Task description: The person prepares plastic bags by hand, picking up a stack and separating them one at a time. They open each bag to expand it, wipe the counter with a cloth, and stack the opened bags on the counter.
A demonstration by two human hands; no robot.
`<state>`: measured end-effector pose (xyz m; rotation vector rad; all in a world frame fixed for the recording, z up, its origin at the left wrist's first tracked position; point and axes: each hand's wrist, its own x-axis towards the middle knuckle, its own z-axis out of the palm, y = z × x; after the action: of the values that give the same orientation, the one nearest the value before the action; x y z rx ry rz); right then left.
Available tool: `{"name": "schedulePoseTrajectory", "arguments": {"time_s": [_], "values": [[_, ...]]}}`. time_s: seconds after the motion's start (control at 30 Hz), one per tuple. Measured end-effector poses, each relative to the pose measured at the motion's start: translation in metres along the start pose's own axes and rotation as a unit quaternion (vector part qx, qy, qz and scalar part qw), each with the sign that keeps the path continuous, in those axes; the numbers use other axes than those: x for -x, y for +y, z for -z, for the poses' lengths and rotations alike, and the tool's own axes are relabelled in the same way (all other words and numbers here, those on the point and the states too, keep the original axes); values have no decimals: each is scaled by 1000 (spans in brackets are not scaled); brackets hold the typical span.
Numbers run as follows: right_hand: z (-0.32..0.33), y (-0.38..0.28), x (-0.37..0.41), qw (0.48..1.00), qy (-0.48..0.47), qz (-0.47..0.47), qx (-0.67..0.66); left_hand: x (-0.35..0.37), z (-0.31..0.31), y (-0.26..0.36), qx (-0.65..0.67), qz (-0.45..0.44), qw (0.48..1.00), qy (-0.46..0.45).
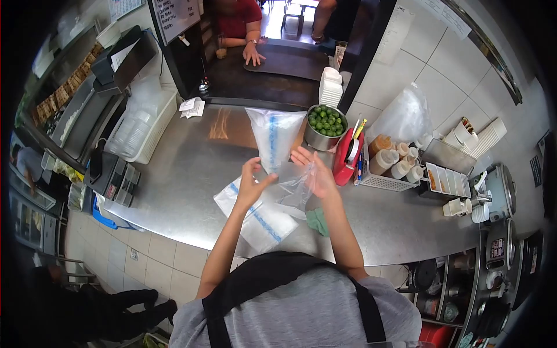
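On the steel bench (174,168) | flat blue-striped plastic (264,223) nearest me, partly under the clear bag (297,194) | that bag's between the hands, touching the right, so right's nearer; crumpled, can't tell its long axis tbh | right hand (322,181) open, left hand (250,187) open, thumb apart

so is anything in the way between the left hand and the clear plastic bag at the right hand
Nothing visible stands between the left hand and the clear plastic bag at the right hand. The blue-striped packet lies nearer the body and the upright blue-striped bag beyond; neither blocks.
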<state>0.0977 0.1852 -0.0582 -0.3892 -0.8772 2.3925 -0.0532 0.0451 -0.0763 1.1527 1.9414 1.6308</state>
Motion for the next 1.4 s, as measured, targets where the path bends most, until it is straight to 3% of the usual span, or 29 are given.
{"name": "schedulePoseTrajectory", "arguments": {"time_s": [0.1, 0.3, 0.4, 0.47, 0.6, 0.7, 0.73, 0.8, 0.87, 0.9, 0.97, 1.0, 1.07, 1.17, 1.2, 1.27, 1.33, 1.4], "values": [[-25, -11, 21, 999, -40, 3, -16, 13, -1, 33, -10, -61, 996, -67], [-34, -2, 30, 998, -53, 12, 31, -1, -13, 49, 184, -18, 981, -64], [-38, -11, 38, 988, -30, 27, 148, -3, -8, 54, 118, -54, 991, -22], [-31, -16, 40, 966, -42, 41, 251, -4, -2, 61, 11, -142, 990, 8], [-48, -21, 44, 947, -114, 12, 299, -6, -4, 76, -152, -297, 942, 42], [-39, -20, 41, 929, -211, -65, 298, -8, 1, 76, -17, -168, 985, -42], [-27, -19, 39, 909, -265, -84, 309, -7, 2, 77, 104, -76, 987, -94], [-16, -24, 38, 879, -327, -111, 329, 0, 4, 76, 334, 111, 917, -189], [-15, -31, 38, 865, -342, -126, 345, 1, 11, 67, 549, 178, 751, -320], [-19, -30, 39, 911, -298, -71, 275, 2, 13, 67, 638, 207, 639, -375], [-29, -28, 40, 970, -203, 39, 128, 6, 7, 72, 492, 282, 759, -319], [-28, -27, 39, 977, -198, 25, 80, 8, 6, 75, 411, 314, 807, -284], [-23, -27, 36, 982, -188, -3, -14, 2, 14, 66, 421, 233, 807, -343], [-5, -34, 23, 932, -336, -99, 91, -27, 32, 55, 449, 112, 800, -381], [-10, -38, 19, 949, -302, -25, 90, -39, 34, 54, 462, 72, 796, -384], [-35, -54, 7, 962, -231, 121, 86, -58, 43, 81, 339, 85, 871, -346], [-59, -74, -14, 980, -116, 140, 86, -81, 43, 94, 243, 59, 922, -295], [-67, -82, -45, 952, -64, 213, 209, -105, 37, 96, 179, -7, 956, -233]]}}
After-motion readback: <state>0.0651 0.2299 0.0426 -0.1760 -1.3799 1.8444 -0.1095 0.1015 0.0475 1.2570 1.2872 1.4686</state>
